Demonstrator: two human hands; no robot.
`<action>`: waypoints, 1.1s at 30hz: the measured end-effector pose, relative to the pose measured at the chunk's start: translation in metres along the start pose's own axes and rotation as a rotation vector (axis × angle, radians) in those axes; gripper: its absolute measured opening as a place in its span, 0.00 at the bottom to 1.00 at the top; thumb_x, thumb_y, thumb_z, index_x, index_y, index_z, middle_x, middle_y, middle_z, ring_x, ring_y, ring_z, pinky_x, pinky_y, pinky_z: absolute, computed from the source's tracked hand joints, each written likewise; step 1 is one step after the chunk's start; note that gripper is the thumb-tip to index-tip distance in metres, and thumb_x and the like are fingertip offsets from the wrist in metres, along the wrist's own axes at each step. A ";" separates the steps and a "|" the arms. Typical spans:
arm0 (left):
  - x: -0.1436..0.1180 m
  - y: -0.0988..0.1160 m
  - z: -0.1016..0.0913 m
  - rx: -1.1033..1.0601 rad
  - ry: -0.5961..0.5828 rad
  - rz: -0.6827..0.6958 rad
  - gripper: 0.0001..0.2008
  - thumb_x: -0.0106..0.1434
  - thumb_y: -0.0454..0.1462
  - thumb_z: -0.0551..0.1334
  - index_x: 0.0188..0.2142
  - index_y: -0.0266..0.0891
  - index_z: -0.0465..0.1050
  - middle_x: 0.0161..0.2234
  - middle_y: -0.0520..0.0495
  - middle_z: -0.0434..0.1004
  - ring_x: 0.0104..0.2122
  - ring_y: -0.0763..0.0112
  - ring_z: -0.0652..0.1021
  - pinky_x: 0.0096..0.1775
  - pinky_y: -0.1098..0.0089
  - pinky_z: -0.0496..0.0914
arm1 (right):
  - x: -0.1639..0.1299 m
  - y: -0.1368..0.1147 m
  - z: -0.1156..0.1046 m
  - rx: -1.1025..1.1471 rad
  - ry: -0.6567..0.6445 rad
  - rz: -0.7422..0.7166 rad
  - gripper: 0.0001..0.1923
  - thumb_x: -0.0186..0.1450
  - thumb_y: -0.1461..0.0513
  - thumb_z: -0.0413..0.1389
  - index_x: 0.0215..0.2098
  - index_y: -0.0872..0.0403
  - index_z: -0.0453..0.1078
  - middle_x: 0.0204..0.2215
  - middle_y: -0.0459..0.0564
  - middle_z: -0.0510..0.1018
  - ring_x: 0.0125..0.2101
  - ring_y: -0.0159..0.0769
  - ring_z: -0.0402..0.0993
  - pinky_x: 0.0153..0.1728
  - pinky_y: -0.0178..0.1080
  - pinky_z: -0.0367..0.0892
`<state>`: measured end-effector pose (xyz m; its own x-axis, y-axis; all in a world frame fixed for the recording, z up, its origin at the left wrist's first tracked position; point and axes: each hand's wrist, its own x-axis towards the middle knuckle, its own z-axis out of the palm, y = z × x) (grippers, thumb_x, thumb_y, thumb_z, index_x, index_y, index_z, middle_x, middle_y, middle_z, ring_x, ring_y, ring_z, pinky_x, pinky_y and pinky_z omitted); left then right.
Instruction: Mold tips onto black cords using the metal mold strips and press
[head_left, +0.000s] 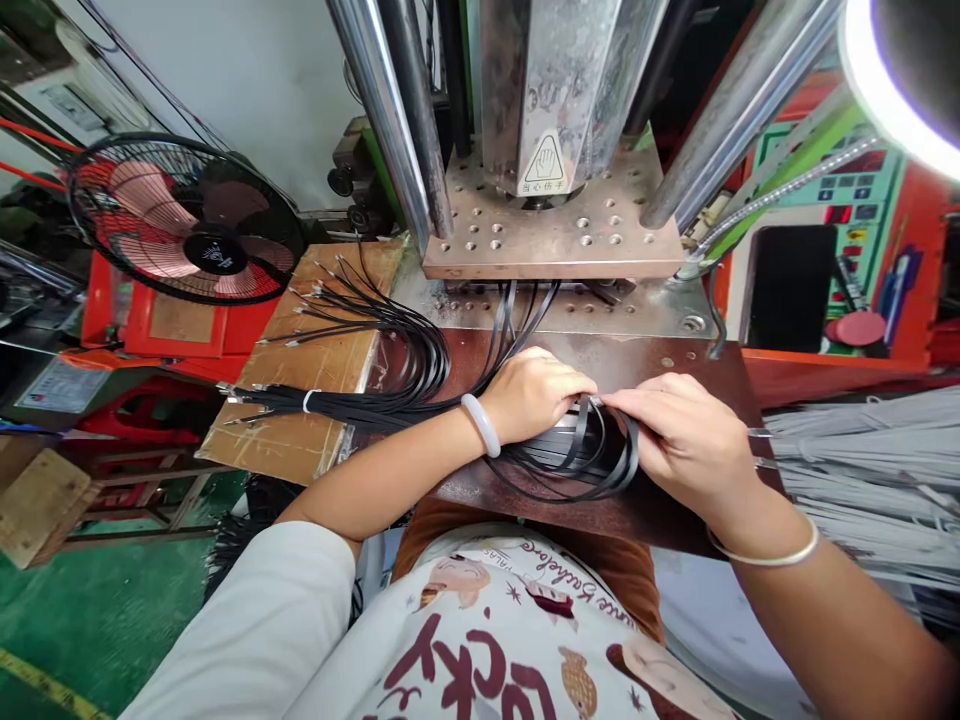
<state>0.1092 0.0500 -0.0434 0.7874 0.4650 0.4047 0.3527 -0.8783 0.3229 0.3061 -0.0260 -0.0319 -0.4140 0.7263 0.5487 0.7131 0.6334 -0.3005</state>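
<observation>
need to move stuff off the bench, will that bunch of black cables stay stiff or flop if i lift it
Probably floppy: the black cables curve in loose loops under the left hand and right hand. They likely fan apart, since only one white tie binds them and the metal-tipped ends already splay across the wooden board. They look thin, so likely light.

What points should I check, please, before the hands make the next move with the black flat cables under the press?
1. Both hands on the cables: left hand and right hand meet on the black flat cables: ok.
2. Hands outside the press plate: ok.
3. Cables lying flat, untangled: cannot tell.
4. Cable ends seated under the plate: cannot tell.
5. Spare bundle lies on the wooden board: ok.
</observation>
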 end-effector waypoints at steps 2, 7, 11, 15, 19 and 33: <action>-0.001 0.005 -0.001 0.118 0.008 0.077 0.14 0.69 0.33 0.52 0.38 0.38 0.78 0.33 0.47 0.82 0.33 0.68 0.79 0.47 0.62 0.68 | -0.001 0.001 0.001 -0.005 -0.001 -0.026 0.11 0.63 0.71 0.52 0.40 0.54 0.72 0.28 0.47 0.77 0.30 0.37 0.69 0.35 0.42 0.65; -0.006 0.016 -0.003 0.280 0.023 0.213 0.17 0.71 0.31 0.48 0.32 0.35 0.75 0.28 0.47 0.79 0.30 0.69 0.76 0.43 0.63 0.68 | -0.007 0.005 0.003 -0.049 0.061 -0.019 0.12 0.63 0.72 0.53 0.42 0.56 0.71 0.30 0.50 0.78 0.32 0.39 0.70 0.35 0.42 0.65; -0.009 0.017 -0.001 0.252 -0.036 0.169 0.16 0.71 0.32 0.49 0.37 0.35 0.76 0.31 0.47 0.79 0.33 0.68 0.77 0.43 0.65 0.69 | -0.012 0.008 0.007 -0.053 0.021 -0.019 0.12 0.64 0.71 0.52 0.43 0.57 0.71 0.34 0.53 0.78 0.34 0.41 0.69 0.37 0.44 0.66; -0.007 0.019 -0.011 0.290 -0.158 0.002 0.14 0.71 0.34 0.50 0.47 0.34 0.73 0.44 0.42 0.78 0.37 0.68 0.78 0.40 0.68 0.70 | -0.011 0.008 0.011 -0.027 -0.031 -0.002 0.10 0.65 0.70 0.52 0.41 0.58 0.72 0.34 0.54 0.76 0.34 0.40 0.67 0.36 0.43 0.66; 0.000 0.020 -0.028 0.463 -0.196 -0.064 0.14 0.69 0.33 0.52 0.33 0.33 0.76 0.39 0.38 0.76 0.40 0.59 0.76 0.39 0.63 0.70 | -0.008 0.008 0.012 -0.066 -0.036 -0.011 0.09 0.65 0.69 0.51 0.38 0.56 0.73 0.31 0.53 0.76 0.32 0.40 0.66 0.34 0.43 0.65; -0.012 -0.007 -0.017 -0.194 0.165 -0.169 0.12 0.63 0.26 0.56 0.40 0.36 0.78 0.37 0.47 0.81 0.39 0.71 0.80 0.44 0.72 0.73 | -0.014 0.011 0.000 0.188 0.140 0.402 0.05 0.65 0.63 0.59 0.40 0.51 0.74 0.31 0.47 0.77 0.29 0.35 0.73 0.30 0.38 0.68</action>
<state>0.0889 0.0521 -0.0358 0.6274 0.6287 0.4594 0.3561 -0.7563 0.5488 0.3201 -0.0294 -0.0427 -0.0358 0.8893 0.4560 0.6806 0.3558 -0.6404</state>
